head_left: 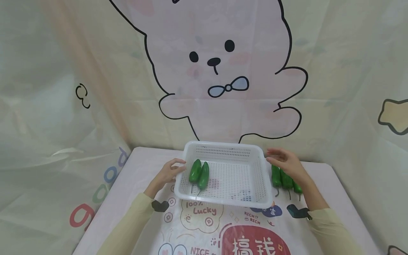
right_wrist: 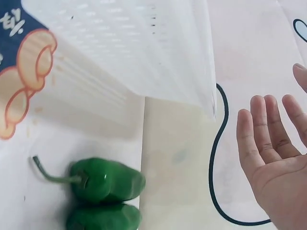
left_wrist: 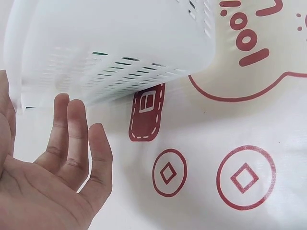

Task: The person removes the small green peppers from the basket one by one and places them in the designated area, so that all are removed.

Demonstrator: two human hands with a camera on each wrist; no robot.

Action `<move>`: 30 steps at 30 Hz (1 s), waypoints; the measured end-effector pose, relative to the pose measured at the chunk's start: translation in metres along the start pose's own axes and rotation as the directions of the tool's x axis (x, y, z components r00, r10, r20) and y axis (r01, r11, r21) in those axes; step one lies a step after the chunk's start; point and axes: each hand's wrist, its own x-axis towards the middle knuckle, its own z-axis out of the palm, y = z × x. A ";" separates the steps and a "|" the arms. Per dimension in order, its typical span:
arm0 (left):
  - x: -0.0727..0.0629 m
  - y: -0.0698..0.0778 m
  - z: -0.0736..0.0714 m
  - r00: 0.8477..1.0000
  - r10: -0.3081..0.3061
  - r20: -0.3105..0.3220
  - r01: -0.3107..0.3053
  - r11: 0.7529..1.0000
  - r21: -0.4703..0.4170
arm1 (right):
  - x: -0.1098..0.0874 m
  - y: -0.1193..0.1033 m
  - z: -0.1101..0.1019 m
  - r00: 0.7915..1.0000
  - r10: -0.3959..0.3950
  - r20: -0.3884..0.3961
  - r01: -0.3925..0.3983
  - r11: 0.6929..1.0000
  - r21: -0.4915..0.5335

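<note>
A white slotted plastic basket (head_left: pixel 227 202) sits on the table, with two green peppers (head_left: pixel 199 175) lying side by side in its left part. At the basket's left side is my left hand (head_left: pixel 166 173); in the left wrist view its relaxed fingers (left_wrist: pixel 76 139) are spread close by the wall, and contact is hard to tell. My right hand (head_left: pixel 288 164) hovers past the basket's right rim, fingers extended and holding nothing. Below it lie more green peppers (head_left: pixel 286 181) on the table, partly covered by the hand; two of these peppers (right_wrist: pixel 106 179) show in the right wrist view.
A printed cloth (head_left: pixel 204 221) with red and blue drawings covers the table. Behind it hangs a curtain (head_left: pixel 223 117) with a large cartoon animal, and more fabric (head_left: pixel 57 141) closes off the left side.
</note>
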 end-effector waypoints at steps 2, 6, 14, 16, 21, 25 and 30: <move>0.001 0.000 0.000 1.000 0.001 0.000 -0.001 1.000 0.001 | 0.005 -0.001 0.005 1.000 -0.004 0.006 0.003 1.000 0.012; 0.002 -0.001 0.000 1.000 -0.003 0.001 0.003 1.000 0.002 | 0.015 -0.004 0.015 1.000 -0.007 0.020 0.007 1.000 0.010; 0.002 0.000 0.000 1.000 -0.002 0.000 0.002 1.000 0.004 | 0.033 -0.012 0.036 0.997 -0.037 0.066 0.033 0.997 0.066; 0.002 0.000 0.000 1.000 -0.004 -0.001 0.004 1.000 0.005 | 0.038 -0.014 0.041 0.996 -0.048 0.075 0.042 0.996 0.083; 0.002 0.000 0.000 1.000 -0.006 -0.002 0.006 1.000 0.011 | 0.047 -0.022 0.056 0.994 -0.076 0.078 0.067 0.992 0.106; 0.002 0.001 0.000 1.000 -0.005 -0.002 0.005 1.000 0.014 | 0.053 -0.029 0.068 0.994 -0.081 0.079 0.071 0.989 0.129; 0.002 0.001 -0.001 1.000 -0.004 0.002 0.004 1.000 0.007 | 0.061 -0.032 0.081 0.994 -0.055 0.093 0.044 0.992 0.119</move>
